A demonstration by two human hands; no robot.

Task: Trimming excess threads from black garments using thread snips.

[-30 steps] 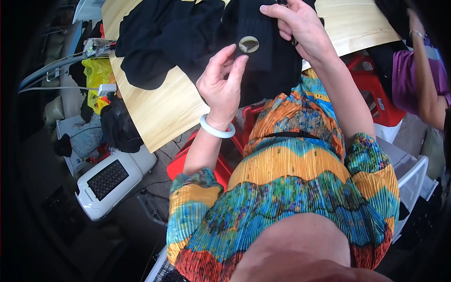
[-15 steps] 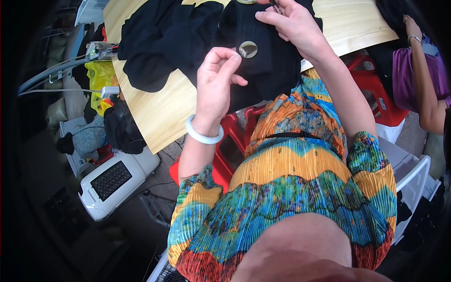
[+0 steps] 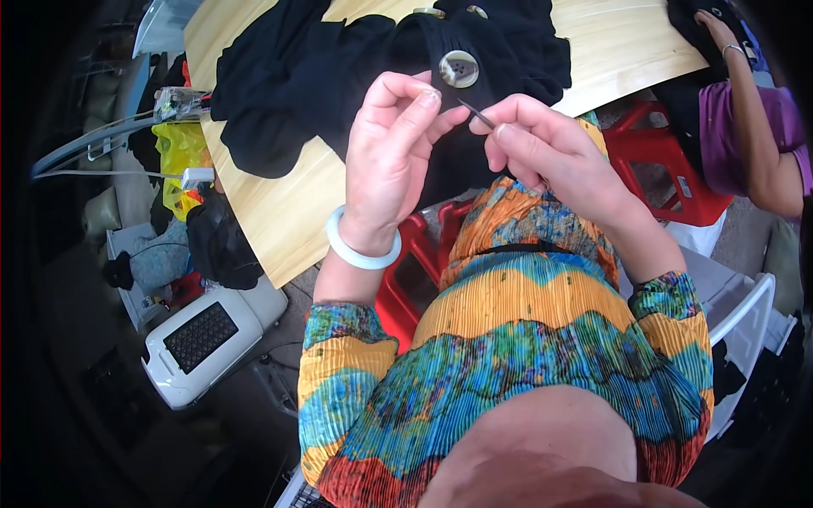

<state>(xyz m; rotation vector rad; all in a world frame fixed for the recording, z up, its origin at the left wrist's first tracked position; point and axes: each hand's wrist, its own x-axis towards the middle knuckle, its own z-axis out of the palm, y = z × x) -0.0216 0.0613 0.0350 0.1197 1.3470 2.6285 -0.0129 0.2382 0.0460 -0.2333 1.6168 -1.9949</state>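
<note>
Head view: thin dark metal needle, pinched at the right hand fingertips, above black knitted garment with large round grey button on pale wooden table. Left hand half-curled, holding nothing visible. Judged step: sewing the button; next calls for steadying the needle.

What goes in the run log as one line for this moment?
left hand: raised beside needle, thumb and forefinger near it | right hand: pinching needle | large pale button on black garment | wooden table
</note>
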